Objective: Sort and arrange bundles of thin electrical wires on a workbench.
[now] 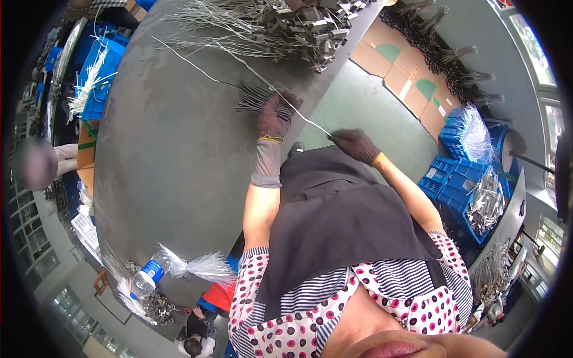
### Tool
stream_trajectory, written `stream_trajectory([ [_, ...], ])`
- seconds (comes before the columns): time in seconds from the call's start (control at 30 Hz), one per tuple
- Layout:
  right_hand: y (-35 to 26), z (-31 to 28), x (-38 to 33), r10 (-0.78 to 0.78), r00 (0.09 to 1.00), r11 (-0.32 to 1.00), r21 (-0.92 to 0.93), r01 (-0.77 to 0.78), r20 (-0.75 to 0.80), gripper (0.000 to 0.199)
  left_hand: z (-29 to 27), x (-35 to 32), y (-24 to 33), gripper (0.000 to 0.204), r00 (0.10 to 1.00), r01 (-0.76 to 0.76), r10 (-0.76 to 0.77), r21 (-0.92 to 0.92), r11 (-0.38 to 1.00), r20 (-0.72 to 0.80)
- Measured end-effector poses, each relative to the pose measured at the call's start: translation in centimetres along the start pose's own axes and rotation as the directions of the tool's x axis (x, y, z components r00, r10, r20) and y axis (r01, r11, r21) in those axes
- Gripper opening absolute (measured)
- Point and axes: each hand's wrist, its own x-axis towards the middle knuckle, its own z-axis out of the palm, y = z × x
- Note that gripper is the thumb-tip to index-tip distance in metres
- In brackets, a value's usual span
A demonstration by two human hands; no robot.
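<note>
My left hand, in a dark brown knit glove with a grey cuff, is closed around a bundle of thin dark wires at the table's edge. The wires fan out to the left of the fist. A long pale wire runs from the table past my left fingers to my right hand. That hand, gloved too, is closed on the wire's near end in front of my dark apron. Another thin wire trails over the table to the bundle. How the fingers grip is partly hidden.
A large pile of wires with metal end pieces lies at the table's far end. The grey table spreads left. Blue crates and cardboard with dark bundles are at right. A water bottle lies near left.
</note>
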Motion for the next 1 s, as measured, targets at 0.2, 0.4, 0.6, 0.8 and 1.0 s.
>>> stream_trajectory([
  [0.2,12.1,-0.7,-11.9,0.255,0.964,0.965,-0.038,-0.258,-0.075,0.029,0.1,0.9,-1.1,0.016,0.992,-0.115,0.114,-0.015,0.993,-0.052],
  [0.4,15.3,-1.3,-18.7,0.505,0.839,0.849,0.293,-0.440,-0.201,0.033,2.2,-1.3,0.2,0.023,0.949,-0.302,0.298,-0.028,0.953,-0.107],
  [0.6,15.0,-2.6,-19.9,0.520,0.819,0.854,0.176,-0.490,-0.244,0.033,1.8,-3.3,1.7,0.017,0.916,-0.363,0.354,-0.011,0.932,-0.190],
  [0.8,12.1,-2.8,-16.3,0.516,0.822,0.856,0.183,-0.484,-0.239,0.039,-0.4,-5.4,1.6,0.020,0.907,-0.392,0.401,0.089,0.915,-0.130],
  [1.0,12.8,-3.2,-13.0,0.445,0.879,0.895,0.058,-0.442,-0.173,0.044,-2.1,-6.3,4.1,0.022,0.834,-0.494,0.481,0.022,0.869,-0.270],
])
